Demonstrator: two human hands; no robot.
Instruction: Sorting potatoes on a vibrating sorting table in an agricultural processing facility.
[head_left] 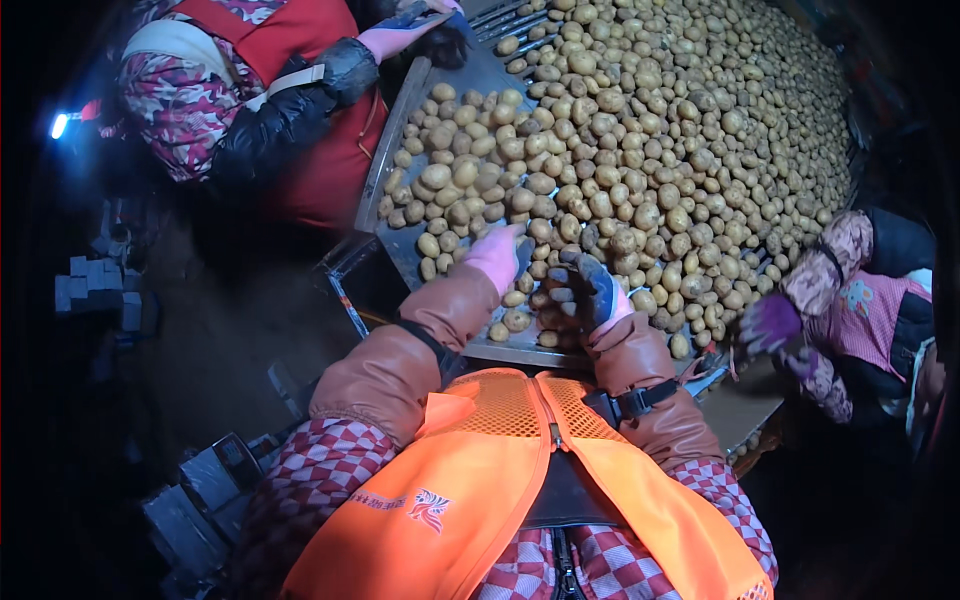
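Sorting potatoes (640, 170), seemingly, with grip half-curled on right hand (590, 290) and unreadable on left hand (496, 258), couldn't tell any hold, likely needed one potato singled out next.

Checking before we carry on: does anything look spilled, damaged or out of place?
Nothing clearly stands out near the left hand or right hand: potatoes lie heaped on the table. Lower left, pale box-like things lie at mixed angles, looking untidy; it's too dark to judge damage.
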